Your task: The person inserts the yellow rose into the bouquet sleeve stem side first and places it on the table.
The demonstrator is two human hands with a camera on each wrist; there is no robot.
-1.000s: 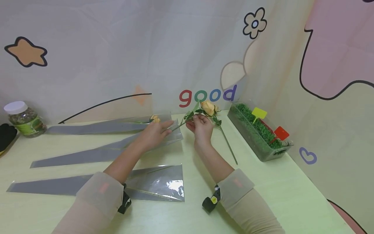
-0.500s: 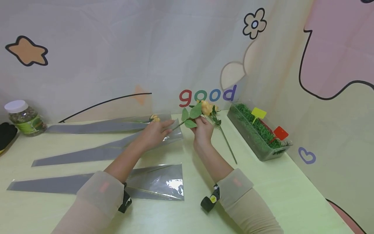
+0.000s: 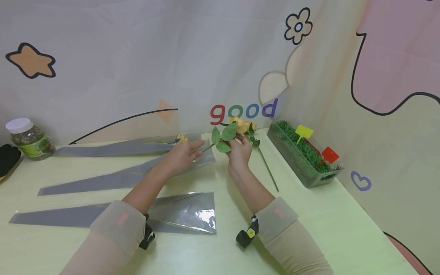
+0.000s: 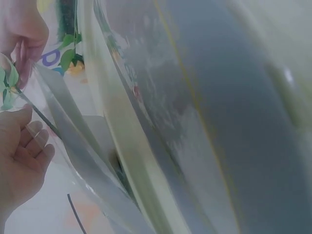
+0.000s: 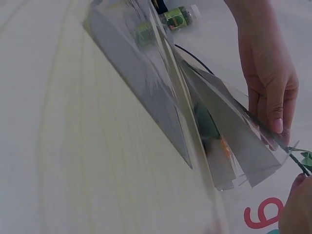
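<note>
fingers (image 3: 244,140) of our right hand (image 3: 240,153) pinch the yellow rose (image 3: 228,131) near its bloom, stem (image 3: 208,148) running into the middle grey sleeve (image 3: 120,177); our left hand (image 3: 180,156), loosely curled, holds the sleeve's mouth. insertion seems underway; next calls for our steady push deeper.

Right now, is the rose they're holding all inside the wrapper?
Partly in: its stem enters the wrapper, but its leaves and bloom are outside, by the right hand.
</note>
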